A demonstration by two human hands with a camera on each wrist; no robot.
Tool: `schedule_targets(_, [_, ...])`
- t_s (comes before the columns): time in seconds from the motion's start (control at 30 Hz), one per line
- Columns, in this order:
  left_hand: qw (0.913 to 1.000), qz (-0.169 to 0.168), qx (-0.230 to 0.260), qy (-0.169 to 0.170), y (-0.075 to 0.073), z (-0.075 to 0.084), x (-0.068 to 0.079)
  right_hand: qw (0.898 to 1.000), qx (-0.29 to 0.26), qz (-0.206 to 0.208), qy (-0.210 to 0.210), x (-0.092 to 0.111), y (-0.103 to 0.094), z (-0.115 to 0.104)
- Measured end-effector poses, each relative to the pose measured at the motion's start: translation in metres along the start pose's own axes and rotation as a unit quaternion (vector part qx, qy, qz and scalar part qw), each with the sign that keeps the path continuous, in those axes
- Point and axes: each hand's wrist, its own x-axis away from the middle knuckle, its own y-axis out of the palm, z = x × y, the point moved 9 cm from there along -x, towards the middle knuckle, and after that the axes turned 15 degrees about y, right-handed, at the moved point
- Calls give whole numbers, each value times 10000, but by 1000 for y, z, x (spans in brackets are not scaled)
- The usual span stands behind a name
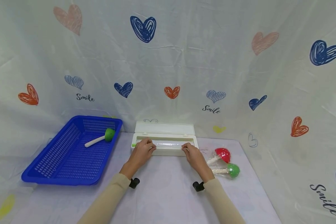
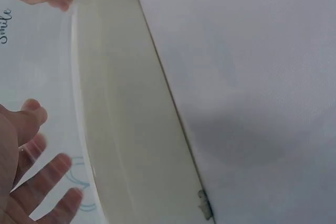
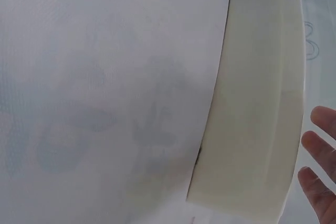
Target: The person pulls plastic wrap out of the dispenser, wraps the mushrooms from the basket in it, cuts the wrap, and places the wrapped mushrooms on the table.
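Observation:
A long white cling film dispenser (image 1: 168,152) stands at the back of the table, its lid (image 1: 164,128) raised. Inside lies a shiny roll of clear cling film (image 1: 169,143). At the box's left end, my left hand (image 1: 142,151) pinches the film between thumb and forefinger over the front rim. My right hand (image 1: 192,155) pinches it the same way near the right end. In the left wrist view, the other fingers (image 2: 44,182) of my left hand are spread beside the box wall. The film itself barely shows at the fingertips.
A blue plastic basket (image 1: 64,181) at the left holds a green-capped mushroom toy (image 1: 109,134). To the right of my right hand lie a red-capped mushroom toy (image 1: 223,154) and a green-capped one (image 1: 233,170), both in clear wrapping. A heart-printed curtain (image 1: 168,62) hangs right behind the dispenser.

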Motion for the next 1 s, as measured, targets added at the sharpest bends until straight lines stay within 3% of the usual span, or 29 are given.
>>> schedule_targets(0.23, [9998, -9, -180, -67, -8, 4, 5, 9995, 142, 134, -241, 5, -12, -8])
schedule_targets(0.47, [9945, 422, -737, 619, -24, 23, 3, 9999, 31, 5, -143, 7, -20, -9])
schedule_targets(0.63, [9908, 414, -823, 995, -29, 35, 3, 9998, -63, -48, -174, 13, -22, -6])
schedule_targets(1.0, [9893, 513, -607, 1220, -33, 47, 9, 9986, -52, -25, -535, 28, -27, -7])
